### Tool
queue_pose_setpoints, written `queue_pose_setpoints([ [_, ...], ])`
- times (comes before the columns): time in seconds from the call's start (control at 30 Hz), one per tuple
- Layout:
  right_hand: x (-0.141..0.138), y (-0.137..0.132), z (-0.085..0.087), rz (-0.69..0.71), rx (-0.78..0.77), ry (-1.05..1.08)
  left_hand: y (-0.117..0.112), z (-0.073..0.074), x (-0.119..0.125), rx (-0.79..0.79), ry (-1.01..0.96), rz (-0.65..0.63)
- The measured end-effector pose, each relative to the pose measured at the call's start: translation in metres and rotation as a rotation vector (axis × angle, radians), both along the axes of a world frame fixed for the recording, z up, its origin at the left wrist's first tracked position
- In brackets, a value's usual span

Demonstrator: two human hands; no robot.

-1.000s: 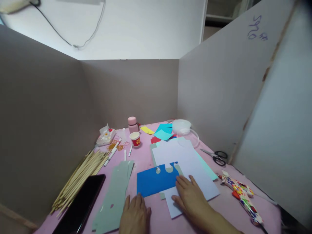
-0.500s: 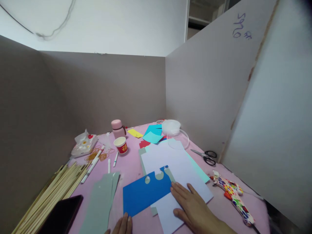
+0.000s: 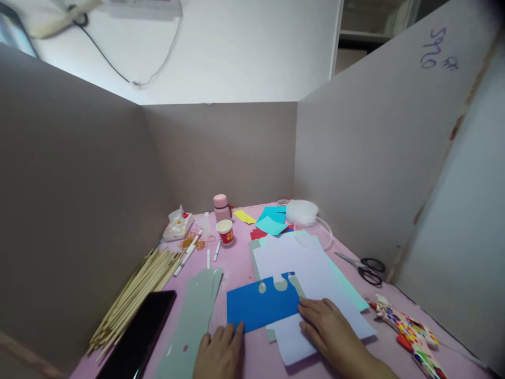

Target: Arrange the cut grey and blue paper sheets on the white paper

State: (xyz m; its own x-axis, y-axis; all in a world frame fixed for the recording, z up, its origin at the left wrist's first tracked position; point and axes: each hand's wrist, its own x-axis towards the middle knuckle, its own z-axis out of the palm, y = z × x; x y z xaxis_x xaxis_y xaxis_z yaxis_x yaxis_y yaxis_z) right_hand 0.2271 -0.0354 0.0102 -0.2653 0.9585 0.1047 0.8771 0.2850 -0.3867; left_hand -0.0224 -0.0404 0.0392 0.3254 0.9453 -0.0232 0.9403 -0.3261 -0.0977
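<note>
A blue paper sheet [image 3: 260,308] with rounded cut-outs along its far edge lies flat before me, over white paper [image 3: 292,258] and a grey piece. At its near edge rests my left hand [image 3: 221,352], fingers stretched forward, the fingertips touching the blue sheet's lower left part. My right hand [image 3: 333,337] lies over the white paper, fingers extended, its fingertips at the right end of the blue sheet. Both hands are open and grasp nothing. Grey card strips [image 3: 193,321] lie just left of my left hand.
Left are bamboo sticks [image 3: 138,295], a phone [image 3: 140,334] and markers [image 3: 189,252]. Farther back stand a paper cup [image 3: 225,232], a pink flask [image 3: 222,209] and a tissue pack [image 3: 178,225]. Right are scissors [image 3: 363,267] and a patterned glue gun [image 3: 410,331]. Grey partitions [image 3: 221,152] enclose the table.
The camera view has turned left, shifting everything rightward. More of my left hand now shows at the blue sheet's near edge. My right hand stays at the sheet's right end.
</note>
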Motion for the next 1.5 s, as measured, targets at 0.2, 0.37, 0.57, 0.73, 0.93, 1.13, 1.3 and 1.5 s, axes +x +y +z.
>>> queue_pose_setpoints([
  [0.2,-0.014,0.004,0.019,0.027,0.031,0.012,0.011,-0.014,0.011,0.017,-0.005,-0.093],
  [0.37,-0.030,-0.003,0.010,0.035,0.020,0.050,0.010,-0.031,0.004,0.003,0.008,-0.118],
  [0.57,-0.006,0.010,0.003,-0.206,0.050,0.181,0.017,-0.029,-0.008,0.061,-0.079,-0.091],
  [0.73,0.007,0.034,-0.003,-0.332,0.056,0.322,0.023,-0.044,-0.018,0.127,-0.161,-0.116],
  [0.93,0.001,0.044,-0.006,-0.295,0.036,0.503,0.028,-0.053,-0.023,0.260,-0.594,0.077],
  [1.13,0.001,0.041,-0.008,-0.116,-0.030,0.689,0.029,-0.039,-0.018,-0.001,-1.361,0.267],
  [1.3,0.014,0.032,-0.009,0.008,-0.063,0.802,0.035,-0.019,-0.032,-0.121,-1.733,0.541],
  [1.5,0.018,0.030,-0.011,0.033,-0.083,0.848,0.068,-0.005,-0.033,-0.128,-1.036,0.121],
])
